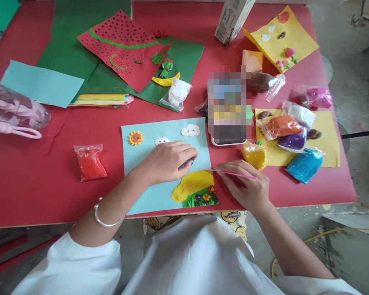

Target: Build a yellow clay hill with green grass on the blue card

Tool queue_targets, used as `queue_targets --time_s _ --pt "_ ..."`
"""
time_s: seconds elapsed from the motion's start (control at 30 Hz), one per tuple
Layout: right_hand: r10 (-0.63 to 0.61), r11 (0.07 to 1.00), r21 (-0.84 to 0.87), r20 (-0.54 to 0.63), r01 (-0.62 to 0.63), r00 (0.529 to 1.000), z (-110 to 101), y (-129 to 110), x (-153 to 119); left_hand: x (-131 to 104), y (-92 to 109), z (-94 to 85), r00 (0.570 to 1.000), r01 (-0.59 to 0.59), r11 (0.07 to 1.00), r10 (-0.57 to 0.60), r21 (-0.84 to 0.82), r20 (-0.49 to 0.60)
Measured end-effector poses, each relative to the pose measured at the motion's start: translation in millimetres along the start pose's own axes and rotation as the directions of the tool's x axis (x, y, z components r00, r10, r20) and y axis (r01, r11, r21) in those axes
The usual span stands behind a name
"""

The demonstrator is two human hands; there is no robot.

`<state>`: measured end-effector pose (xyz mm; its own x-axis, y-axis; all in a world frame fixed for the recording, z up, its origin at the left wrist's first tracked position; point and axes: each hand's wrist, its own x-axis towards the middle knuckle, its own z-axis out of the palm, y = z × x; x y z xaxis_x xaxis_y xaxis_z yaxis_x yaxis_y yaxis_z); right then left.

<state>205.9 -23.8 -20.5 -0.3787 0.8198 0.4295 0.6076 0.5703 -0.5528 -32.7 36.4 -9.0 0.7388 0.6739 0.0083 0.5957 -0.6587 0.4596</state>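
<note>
A light blue sheet lies on the table in front of me, bearing a clay sun, white clouds, a yellow clay patch and green clay grass with small flowers. My left hand is over the sheet's middle, fingers curled; a bit of blue shows at the fingertips, too small to name. At the sheet's right edge, my right hand grips a thin pink clay tool, its tip by the yellow patch's top edge.
A phone stands beyond the sheet. Bagged clay, including blue, yellow and orange, lies right; a red clay bag is left. Behind are a watermelon picture, a carton and a clear bottle.
</note>
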Motion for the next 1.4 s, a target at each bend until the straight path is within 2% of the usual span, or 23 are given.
queue_targets --time_s 0.13,0.3,0.43,0.57,0.8,0.97,1.13,1.4 --pt "-0.013 1.0 0.018 -0.02 0.013 1.0 0.0 -2.3 0.6 -0.1 -0.4 0.5 1.0 0.002 1.0 -0.002 0.009 0.003" --pt "0.036 0.999 0.008 -0.077 -0.035 0.996 0.9 -2.3 0.6 -0.6 -1.1 1.1 1.0 -0.002 1.0 0.002 0.005 -0.005" --pt "0.071 0.996 -0.045 -0.053 -0.073 0.996 1.7 0.5 0.6 -0.5 -1.4 1.8 1.0 -0.003 1.0 0.003 0.004 -0.01" --pt "0.063 0.998 -0.018 -0.006 -0.063 0.998 1.9 2.6 1.2 -0.6 -1.4 2.2 1.0 -0.005 1.0 0.005 0.004 -0.017" --pt "0.111 0.994 0.011 -0.013 -0.111 0.994 1.2 2.6 2.8 -0.5 -1.1 1.7 1.0 -0.006 1.0 0.005 -0.007 -0.011" --pt "0.091 0.995 0.028 0.007 -0.091 0.996 -0.1 2.5 2.3 -0.8 -1.8 2.5 1.0 -0.011 1.0 0.011 -0.003 -0.012" --pt "0.083 0.996 0.017 -0.023 -0.083 0.996 -0.2 1.3 1.3 -1.0 -1.2 3.1 1.0 -0.014 1.0 0.014 0.0 -0.023" --pt "0.068 0.996 0.051 0.014 -0.068 0.998 0.4 1.3 -0.8 -0.2 -1.0 3.4 0.999 -0.023 0.999 0.024 0.033 -0.031"
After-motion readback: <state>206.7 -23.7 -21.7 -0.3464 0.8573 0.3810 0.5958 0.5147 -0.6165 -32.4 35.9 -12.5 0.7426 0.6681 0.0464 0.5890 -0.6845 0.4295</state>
